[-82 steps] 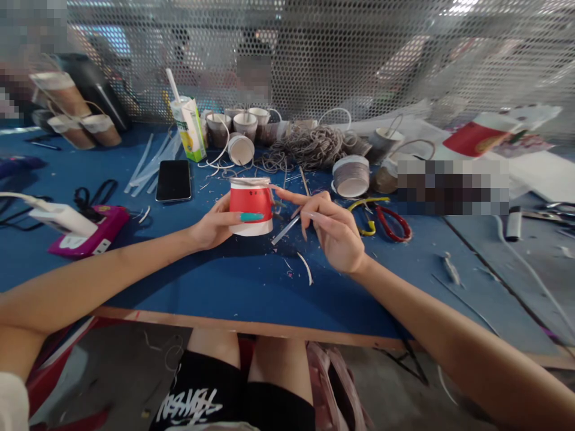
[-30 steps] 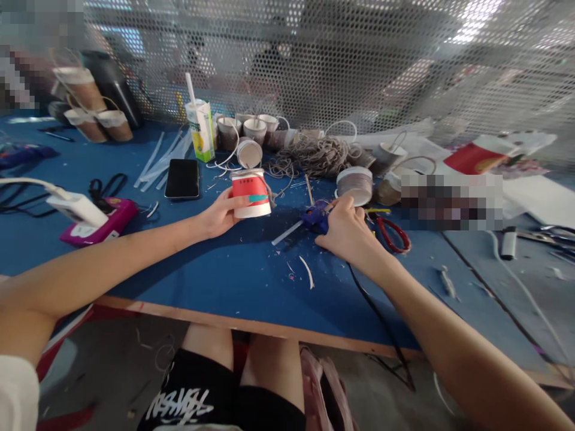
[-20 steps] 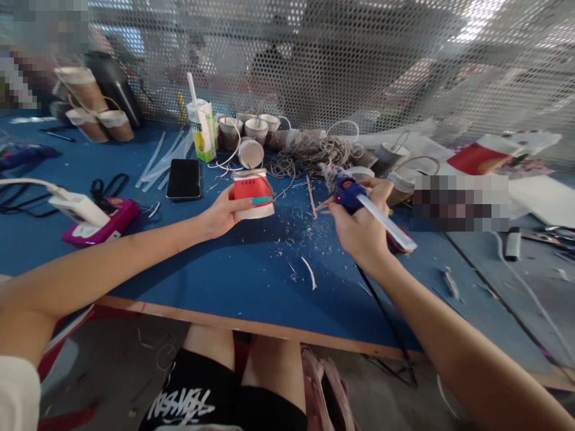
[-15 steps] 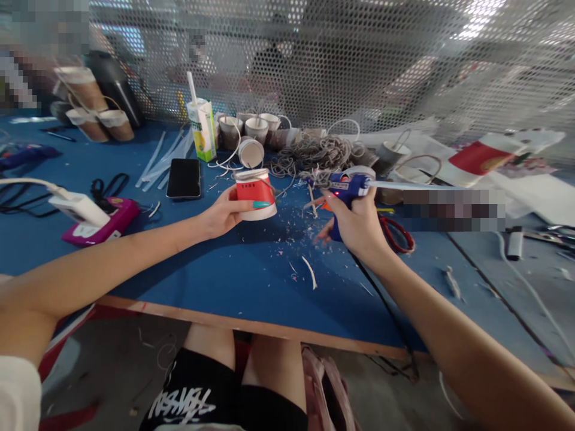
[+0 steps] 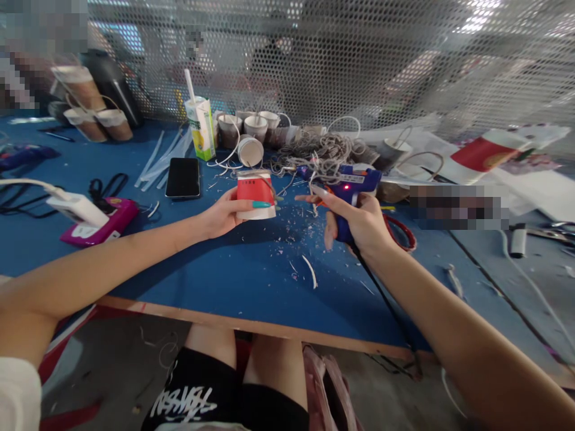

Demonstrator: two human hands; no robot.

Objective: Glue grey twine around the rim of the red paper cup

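My left hand [image 5: 222,212] grips a red and white paper cup [image 5: 255,190] above the table. Its thumb, with a turquoise nail, presses the cup's side, and grey cord shows along the cup's upper end. My right hand [image 5: 359,224] is around the handle of a blue glue gun [image 5: 357,178], with some fingers stretched out to the left. A small red light glows on the gun, whose nozzle points left toward a tangle of grey cord [image 5: 330,146]. A black cable [image 5: 381,287] runs down from the handle.
Behind stand several paper cups [image 5: 230,129], a drink carton [image 5: 200,129] and a metal mesh panel [image 5: 251,60]. Left lie a phone [image 5: 182,178], clear glue sticks [image 5: 155,158] and a purple power strip [image 5: 121,212]. A red ring [image 5: 403,233] and scissors [image 5: 550,232] are right.
My right hand has shifted slightly right with the glue gun, which has turned, and its index finger is straighter. The cup in my left hand has tilted a little.
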